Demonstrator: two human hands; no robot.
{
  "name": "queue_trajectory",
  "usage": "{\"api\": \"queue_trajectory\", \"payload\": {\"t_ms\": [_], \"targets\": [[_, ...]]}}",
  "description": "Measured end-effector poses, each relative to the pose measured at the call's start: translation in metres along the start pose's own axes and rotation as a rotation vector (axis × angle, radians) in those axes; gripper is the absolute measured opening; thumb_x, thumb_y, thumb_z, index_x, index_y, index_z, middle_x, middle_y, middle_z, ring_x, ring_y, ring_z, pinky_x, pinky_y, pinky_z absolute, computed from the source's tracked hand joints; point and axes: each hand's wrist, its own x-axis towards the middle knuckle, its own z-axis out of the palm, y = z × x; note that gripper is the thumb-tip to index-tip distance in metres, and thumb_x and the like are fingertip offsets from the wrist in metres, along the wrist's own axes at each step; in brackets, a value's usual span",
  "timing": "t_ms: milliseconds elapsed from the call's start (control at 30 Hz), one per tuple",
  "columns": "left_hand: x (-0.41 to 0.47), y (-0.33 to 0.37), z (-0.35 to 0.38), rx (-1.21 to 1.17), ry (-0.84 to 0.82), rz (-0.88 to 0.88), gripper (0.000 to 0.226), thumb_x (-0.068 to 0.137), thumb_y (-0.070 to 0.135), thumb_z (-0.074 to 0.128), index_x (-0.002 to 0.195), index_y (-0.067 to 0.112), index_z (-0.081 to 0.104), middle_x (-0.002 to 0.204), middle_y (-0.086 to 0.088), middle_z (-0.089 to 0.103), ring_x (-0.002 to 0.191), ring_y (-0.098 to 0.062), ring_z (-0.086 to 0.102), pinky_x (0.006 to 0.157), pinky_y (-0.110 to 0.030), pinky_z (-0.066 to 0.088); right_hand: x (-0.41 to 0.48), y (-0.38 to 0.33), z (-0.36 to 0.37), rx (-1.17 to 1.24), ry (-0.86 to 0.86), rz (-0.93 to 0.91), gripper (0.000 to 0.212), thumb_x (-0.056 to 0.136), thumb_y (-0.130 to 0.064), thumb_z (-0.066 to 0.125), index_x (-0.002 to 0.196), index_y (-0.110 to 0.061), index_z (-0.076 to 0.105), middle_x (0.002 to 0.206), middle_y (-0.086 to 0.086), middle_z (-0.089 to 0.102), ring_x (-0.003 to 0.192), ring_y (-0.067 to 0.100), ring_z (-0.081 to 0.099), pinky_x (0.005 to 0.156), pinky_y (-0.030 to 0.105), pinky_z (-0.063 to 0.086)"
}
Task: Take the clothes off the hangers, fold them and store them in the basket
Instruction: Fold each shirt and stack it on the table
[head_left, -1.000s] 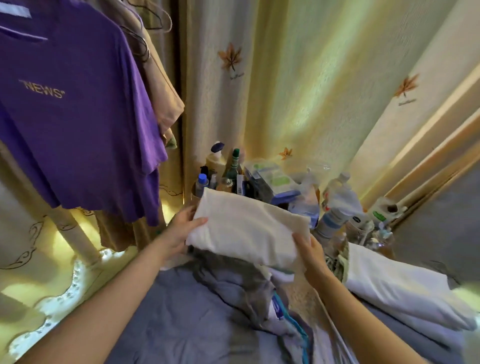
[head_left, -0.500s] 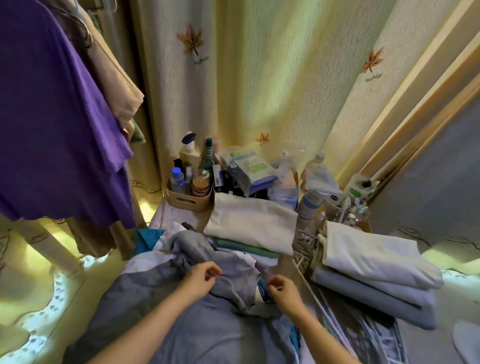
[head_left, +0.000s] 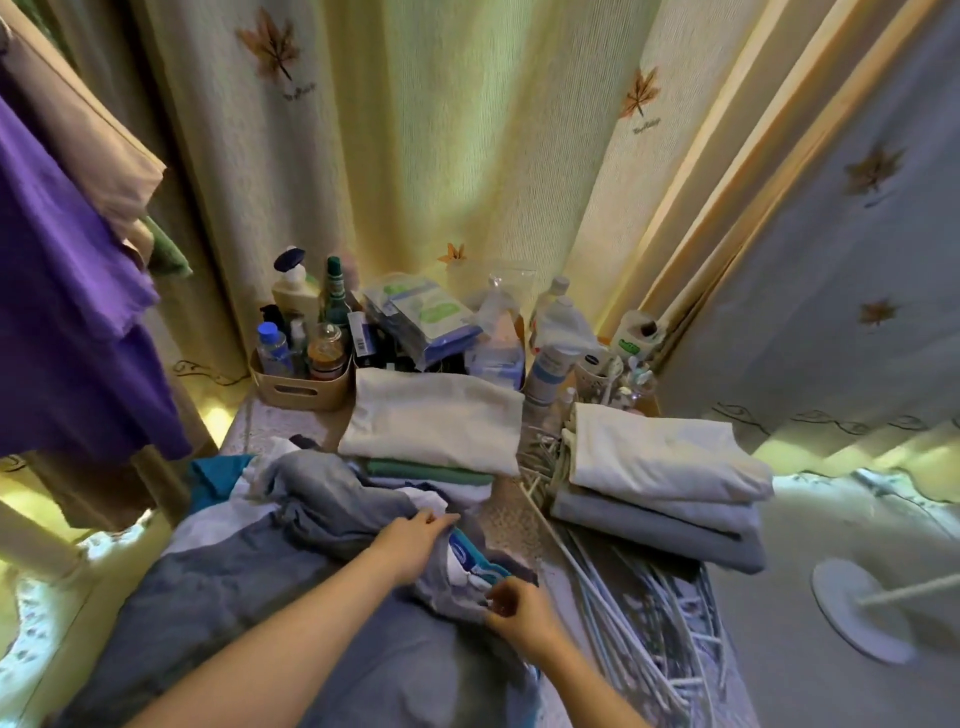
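Nearest to you, your right grip (head_left: 511, 605) is curling its fingers and pinching the edge of the crumpled grey garment (head_left: 234, 587), which is lying spread across the worktop (head_left: 506, 522) in front of you. Just beyond, your left grip (head_left: 415, 538) is closing its fingers on a raised fold of the same grey garment. Between the two grips a teal garment (head_left: 475, 558) with a blue oval label is showing through. To your right, a heap of white wire hangers (head_left: 639, 623) is lying beside the cloth.

Further out, a cream folded garment (head_left: 436, 423) is sitting on top of a green folded one (head_left: 426, 470). A second stack is resting to the right, with a cream folded piece (head_left: 660, 452) over grey folded pieces (head_left: 649, 530).

Behind these, a beige caddy (head_left: 298, 389) is holding bottles, next to more bottles and packets.

At far left a purple T-shirt (head_left: 62, 312) and a beige garment (head_left: 78, 130) are hanging, and the leaf-print curtain (head_left: 441, 130) is closing off the back.
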Motion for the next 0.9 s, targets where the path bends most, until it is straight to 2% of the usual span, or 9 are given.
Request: {"api": "queue_trajectory", "payload": {"t_ms": [100, 167, 300, 400, 500, 567, 633, 767, 900], "targets": [[-0.005, -0.001, 0.000, 0.052, -0.037, -0.014, 0.061, 0.094, 0.015, 0.046, 0.149, 0.027, 0.022, 0.155, -0.011, 0.017, 0.123, -0.040, 0.049, 0.099, -0.042, 0.041, -0.010, 0.007, 0.010, -0.006, -0.061, 0.009, 0.019, 0.079, -0.018, 0.072, 0.096, -0.022, 0.064, 0.073, -0.006, 0.057, 0.065, 0.006, 0.051, 0.061, 0.018, 0.043], [-0.012, -0.002, -0.001, 0.031, -0.009, -0.030, 0.052, 0.093, 0.010, 0.045, 0.142, 0.021, 0.033, 0.148, -0.013, 0.031, 0.118, -0.038, 0.052, 0.096, -0.041, 0.043, -0.015, 0.008, 0.016, -0.032, -0.043, 0.003, 0.018, 0.079, -0.025, 0.072, 0.095, -0.019, 0.066, 0.070, -0.008, 0.056, 0.060, 0.004, 0.049, 0.056, 0.011, 0.039], [-0.029, -0.006, -0.007, -0.021, 0.065, -0.020, 0.027, 0.089, 0.014, 0.055, 0.115, 0.010, 0.049, 0.130, -0.016, 0.040, 0.107, -0.035, 0.055, 0.083, -0.041, 0.044, -0.019, 0.006, 0.020, -0.065, 0.017, -0.053, 0.019, 0.077, -0.025, 0.074, 0.075, -0.025, 0.054, 0.063, -0.013, 0.051, 0.054, -0.001, 0.043, 0.054, 0.011, 0.036], [-0.046, -0.016, -0.019, 0.001, 0.217, 0.107, 0.018, 0.082, 0.023, 0.063, 0.093, 0.012, 0.053, 0.128, -0.004, 0.040, 0.113, -0.027, 0.047, 0.079, -0.036, 0.043, -0.020, 0.007, 0.018, -0.071, 0.063, -0.068, 0.017, 0.079, -0.018, 0.070, 0.076, -0.025, 0.055, 0.085, -0.004, 0.055, 0.072, 0.006, 0.051, 0.068, 0.014, 0.043], [-0.059, -0.021, -0.043, -0.041, 0.356, 0.319, 0.013, 0.075, 0.018, 0.062, 0.075, 0.011, 0.052, 0.112, -0.002, 0.056, 0.115, -0.020, 0.049, 0.088, -0.031, 0.042, -0.024, 0.003, 0.017, 0.119, 0.111, -0.101, 0.022, 0.080, -0.025, 0.073, 0.097, -0.023, 0.059, 0.107, -0.007, 0.056, 0.094, 0.005, 0.056, 0.083, 0.014, 0.047], [-0.068, -0.019, -0.064, -0.067, 0.335, 0.374, 0.012, 0.077, 0.016, 0.062, 0.074, 0.014, 0.051, 0.093, 0.004, 0.058, 0.098, -0.015, 0.053, 0.085, -0.023, 0.041, -0.028, -0.010, 0.019, 0.220, 0.067, -0.149, 0.045, 0.077, -0.035, 0.076, 0.115, -0.032, 0.054, 0.110, -0.024, 0.052, 0.100, -0.004, 0.053, 0.082, 0.004, 0.041], [-0.076, -0.017, -0.082, -0.101, 0.303, 0.380, 0.019, 0.082, 0.019, 0.061, 0.074, 0.022, 0.044, 0.070, 0.013, 0.045, 0.070, -0.005, 0.045, 0.064, -0.012, 0.033, -0.029, -0.028, 0.022, 0.272, 0.041, -0.178, 0.043, 0.078, -0.033, 0.075, 0.116, -0.035, 0.055, 0.099, -0.022, 0.057, 0.091, -0.004, 0.056, 0.076, 0.004, 0.044], [-0.094, -0.023, -0.122, -0.170, 0.346, 0.348, 0.022, 0.089, 0.033, 0.057, 0.075, 0.029, 0.041, 0.067, 0.014, 0.046, 0.063, 0.003, 0.044, 0.060, -0.018, 0.036, -0.027, -0.050, 0.013, 0.287, 0.096, -0.267, 0.005, 0.082, -0.016, 0.067, 0.084, -0.019, 0.064, 0.071, -0.008, 0.058, 0.065, 0.004, 0.053, 0.062, 0.013, 0.043], [-0.117, -0.025, -0.180, -0.122, 0.457, 0.369, 0.027, 0.086, 0.045, 0.054, 0.070, 0.033, 0.038, 0.060, 0.013, 0.044, 0.058, -0.002, 0.043, 0.058, -0.026, 0.038, -0.034, -0.079, -0.026, 0.216, -0.175, -0.403, 0.016, 0.078, -0.012, 0.059, 0.090, -0.002, 0.060, 0.076, 0.000, 0.053, 0.071, 0.008, 0.048, 0.067, 0.026, 0.040]]}}
